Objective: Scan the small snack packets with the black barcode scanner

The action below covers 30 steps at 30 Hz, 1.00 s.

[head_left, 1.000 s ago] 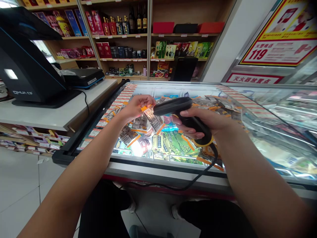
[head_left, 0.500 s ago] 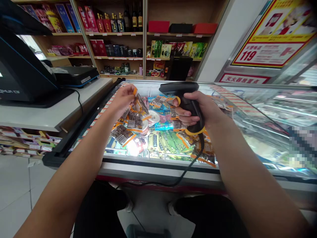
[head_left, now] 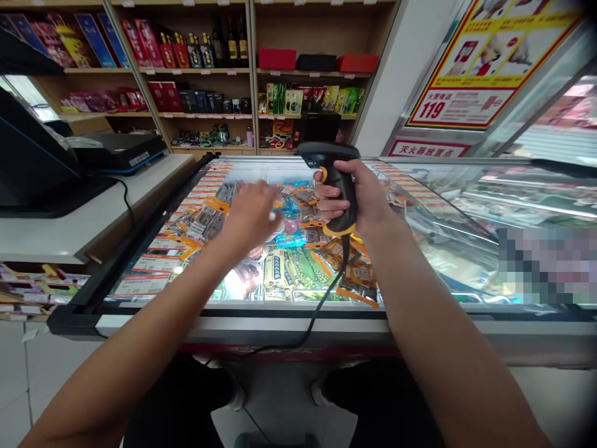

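Poster (head_left: 459, 106) reads "119" | sign (head_left: 428, 149) below: "灭火器放置点" | price label (head_left: 142, 285): "7.00" | right hand (head_left: 368, 198): fingers wrapped round black scanner (head_left: 344, 179), above display case (head_left: 119, 322) | left hand (head_left: 254, 214): blurred near orange-edged packets (head_left: 203, 224), finger spread and contact cannot be told

At the back stands a tall wooden shelf (head_left: 321, 28), divided by upright posts. On its boards there are bottles (head_left: 233, 46), boxes (head_left: 277, 59) and colourful pouches (head_left: 293, 101), with small price labels along the edges. To the right of it is a white pillar (head_left: 386, 68), and next to this a poster (head_left: 480, 68) which shows the number 119; a sign (head_left: 429, 149) is below. On the left, a white counter (head_left: 177, 167) carries a black machine (head_left: 28, 149) and a scale (head_left: 112, 150); behind them a bright window (head_left: 41, 104) is visible. The floor (head_left: 51, 367) has pale grey tiles with dark joints. White light fills the freezer (head_left: 261, 320).
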Motion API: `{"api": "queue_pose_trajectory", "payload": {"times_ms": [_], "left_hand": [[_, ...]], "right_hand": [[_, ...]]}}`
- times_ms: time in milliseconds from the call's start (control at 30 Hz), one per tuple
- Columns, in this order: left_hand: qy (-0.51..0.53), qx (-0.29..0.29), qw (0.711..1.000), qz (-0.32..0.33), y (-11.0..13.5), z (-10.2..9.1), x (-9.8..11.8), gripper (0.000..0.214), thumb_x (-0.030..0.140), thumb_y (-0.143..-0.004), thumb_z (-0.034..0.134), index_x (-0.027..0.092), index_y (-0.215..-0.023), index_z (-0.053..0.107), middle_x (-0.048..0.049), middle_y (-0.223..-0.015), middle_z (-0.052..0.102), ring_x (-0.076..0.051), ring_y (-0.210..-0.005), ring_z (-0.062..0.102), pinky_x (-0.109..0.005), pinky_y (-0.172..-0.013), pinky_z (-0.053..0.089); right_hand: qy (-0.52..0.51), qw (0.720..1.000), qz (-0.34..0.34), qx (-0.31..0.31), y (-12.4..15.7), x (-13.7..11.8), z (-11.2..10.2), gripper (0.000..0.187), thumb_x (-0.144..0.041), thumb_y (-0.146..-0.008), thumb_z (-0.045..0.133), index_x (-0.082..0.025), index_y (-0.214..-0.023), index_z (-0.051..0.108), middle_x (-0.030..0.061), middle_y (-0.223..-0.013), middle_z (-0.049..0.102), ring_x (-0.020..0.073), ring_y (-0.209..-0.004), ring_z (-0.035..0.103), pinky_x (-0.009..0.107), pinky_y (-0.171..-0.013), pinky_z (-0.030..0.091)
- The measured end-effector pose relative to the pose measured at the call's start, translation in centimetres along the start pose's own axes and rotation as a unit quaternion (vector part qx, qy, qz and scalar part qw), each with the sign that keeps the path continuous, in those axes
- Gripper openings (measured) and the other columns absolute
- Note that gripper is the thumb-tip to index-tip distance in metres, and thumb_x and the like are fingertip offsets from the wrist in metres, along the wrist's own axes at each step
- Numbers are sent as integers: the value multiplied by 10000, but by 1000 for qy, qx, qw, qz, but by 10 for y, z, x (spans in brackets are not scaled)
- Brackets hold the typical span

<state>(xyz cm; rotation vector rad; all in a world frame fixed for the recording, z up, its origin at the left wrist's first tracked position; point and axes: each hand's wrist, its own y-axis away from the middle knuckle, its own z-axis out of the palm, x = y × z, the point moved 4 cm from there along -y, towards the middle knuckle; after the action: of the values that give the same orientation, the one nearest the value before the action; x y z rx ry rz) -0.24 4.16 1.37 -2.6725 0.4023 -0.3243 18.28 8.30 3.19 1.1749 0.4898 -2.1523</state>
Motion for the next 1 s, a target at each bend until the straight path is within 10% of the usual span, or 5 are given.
{"api": "queue_pose_trajectory", "payload": {"times_ms": [133,300,600,833,1000], "left_hand": [[82,-118,978,152,9,46,87,394,420,-923,663,183,-1234,612,-200,-1310,647,-389,-1222,618,-514,-983,542],[80,-158,974,143,11,70,113,417,366,-863,736,167,-1193,578,-256,-1389,591,-422,-1291,586,-530,-989,530],[316,-225,922,-2,-12,37,3,188,401,-818,654,221,-830,602,-74,-822,686,-235,-696,589,-384,-626,452],[677,-11,718,-163,-23,26,-73,294,460,-797,540,217,-950,604,-79,-815,721,-274,-857,722,-419,-766,577],[702,71,687,-173,-24,29,-79,308,380,-797,683,232,-1052,594,-68,-1062,766,-234,-990,738,-396,-897,572]], "right_hand": [[-5,998,-51,-26,9,-9,8,349,-439,-824,771,-237,-979,531,-99,-641,454,51,-442,319,195,-447,336],[31,997,-77,-4,15,-15,7,388,-518,-810,766,-269,-1008,544,-90,-708,494,61,-487,334,211,-481,332],[16,998,-55,-25,13,-13,8,335,-433,-826,762,-251,-976,524,-105,-610,409,54,-435,324,199,-461,330],[37,997,62,-14,0,21,16,259,-393,-833,695,-225,-868,501,-90,-555,372,64,-403,253,208,-384,306],[86,990,111,-17,-5,41,23,262,-392,-836,704,-214,-866,513,-78,-564,398,56,-419,248,194,-390,290]]}}
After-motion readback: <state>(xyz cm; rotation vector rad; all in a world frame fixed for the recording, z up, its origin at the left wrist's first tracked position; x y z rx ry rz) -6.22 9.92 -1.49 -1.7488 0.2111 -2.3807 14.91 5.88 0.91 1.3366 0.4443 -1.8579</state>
